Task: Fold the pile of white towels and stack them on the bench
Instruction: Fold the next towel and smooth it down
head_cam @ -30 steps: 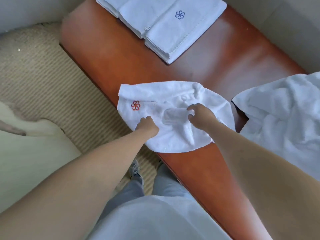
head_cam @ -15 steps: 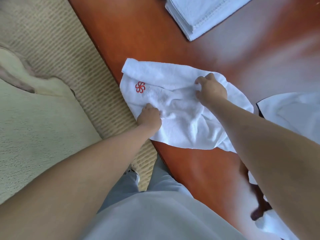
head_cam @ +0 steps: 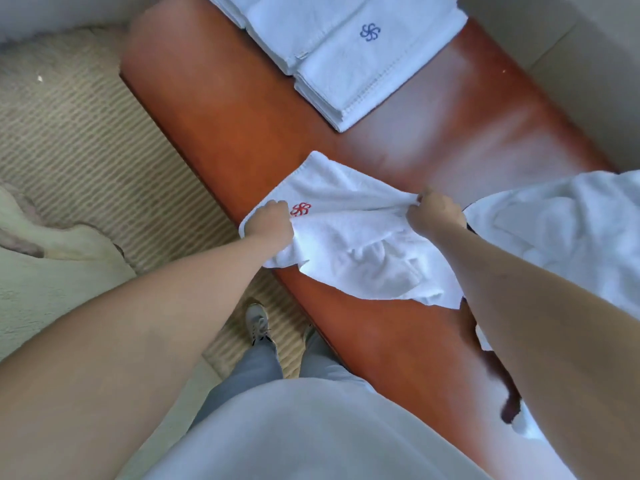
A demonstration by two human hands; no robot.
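Nearest the viewer, a shoe [head_cam: 258, 323] stands on the carpet [head_cam: 86, 140] beside the bench [head_cam: 242, 126]. On the bench's near half lies a rumpled towel [head_cam: 363, 258] with a red emblem [head_cam: 300, 209], not yet folded. The left hand [head_cam: 272, 223] grips its left edge with curled fingers; the right hand [head_cam: 434, 213] pinches its far edge, drawing the cloth taut between them. To the right, touching or just beside this towel, sits the unfolded pile [head_cam: 561, 230]. At the far end rests the stack [head_cam: 349, 50] of folded towels, one with a blue emblem [head_cam: 370, 32]. Judged progress: several towels done, one in hand, a pile left.
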